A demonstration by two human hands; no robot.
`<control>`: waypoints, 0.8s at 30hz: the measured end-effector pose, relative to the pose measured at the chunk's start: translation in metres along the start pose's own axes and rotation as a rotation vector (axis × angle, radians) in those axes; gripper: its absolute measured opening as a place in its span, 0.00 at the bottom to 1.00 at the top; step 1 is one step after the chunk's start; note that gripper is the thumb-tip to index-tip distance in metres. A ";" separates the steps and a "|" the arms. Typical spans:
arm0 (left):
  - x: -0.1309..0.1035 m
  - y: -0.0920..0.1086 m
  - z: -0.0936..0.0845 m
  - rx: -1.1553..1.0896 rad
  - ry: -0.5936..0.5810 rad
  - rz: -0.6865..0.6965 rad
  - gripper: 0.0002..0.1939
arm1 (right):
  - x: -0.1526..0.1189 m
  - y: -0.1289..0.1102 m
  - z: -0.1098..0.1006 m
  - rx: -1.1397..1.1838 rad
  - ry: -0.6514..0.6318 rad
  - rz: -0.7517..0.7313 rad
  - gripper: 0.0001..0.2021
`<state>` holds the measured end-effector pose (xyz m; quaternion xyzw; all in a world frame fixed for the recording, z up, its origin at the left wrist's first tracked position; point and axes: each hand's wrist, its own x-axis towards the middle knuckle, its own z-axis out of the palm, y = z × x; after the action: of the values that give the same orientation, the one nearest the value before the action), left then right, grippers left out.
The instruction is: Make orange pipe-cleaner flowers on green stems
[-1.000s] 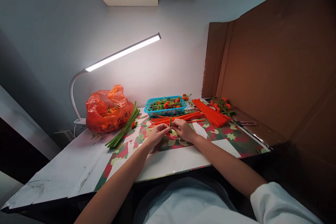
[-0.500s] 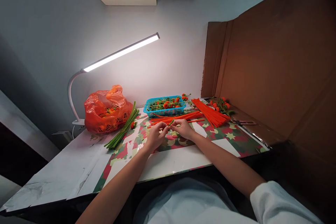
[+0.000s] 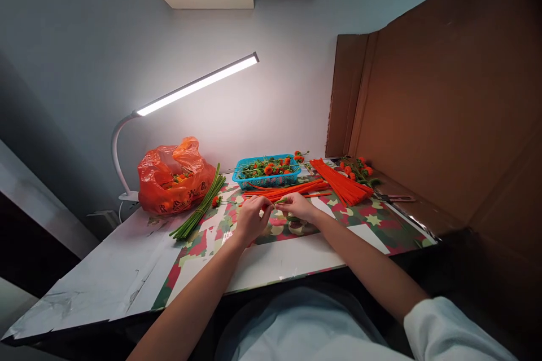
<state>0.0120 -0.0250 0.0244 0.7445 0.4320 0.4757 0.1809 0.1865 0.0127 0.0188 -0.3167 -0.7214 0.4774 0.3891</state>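
Observation:
My left hand point(image 3: 253, 217) and my right hand point(image 3: 300, 207) meet over the patterned table cover, both with fingers pinched. Between their fingertips is a small green pipe cleaner piece point(image 3: 281, 201), mostly covered by the fingers. Just beyond the hands lie loose orange pipe cleaners point(image 3: 292, 186), with a thicker orange pipe cleaner bundle point(image 3: 342, 183) to their right. A tied bundle of green pipe cleaners point(image 3: 199, 210) rests left of my left hand. Close to it lies one orange flower point(image 3: 216, 201) on a thin stem.
Behind the hands stands a blue basket point(image 3: 266, 183) of orange flowers and green stems. An orange plastic bag point(image 3: 169, 197) sits at left under a lit lamp point(image 3: 199, 83). More orange flowers point(image 3: 355, 169) lie at right, near a cutter point(image 3: 398, 198) and a tall cardboard wall point(image 3: 440, 90).
The fingers have shifted slightly around the green piece, which now lies flatter and shows less. The hands stay together in nearly the same place; the view has moved a little.

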 end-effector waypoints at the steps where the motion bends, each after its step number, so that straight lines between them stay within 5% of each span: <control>1: 0.000 -0.001 0.000 -0.032 -0.008 -0.020 0.06 | -0.001 -0.001 0.000 -0.001 -0.009 -0.001 0.26; 14: 0.001 -0.010 0.000 -0.555 -0.313 -0.355 0.17 | -0.009 -0.012 0.005 -0.050 0.037 -0.154 0.16; 18: 0.000 -0.013 0.004 -0.527 -0.282 -0.379 0.18 | -0.007 -0.007 0.005 -0.110 0.093 -0.167 0.14; 24: 0.000 -0.017 0.009 -0.335 -0.083 -0.290 0.15 | -0.004 0.004 0.010 -0.194 0.195 -0.168 0.12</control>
<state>0.0117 -0.0142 0.0088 0.6529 0.4417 0.4790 0.3862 0.1807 0.0062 0.0119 -0.3361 -0.7468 0.3384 0.4635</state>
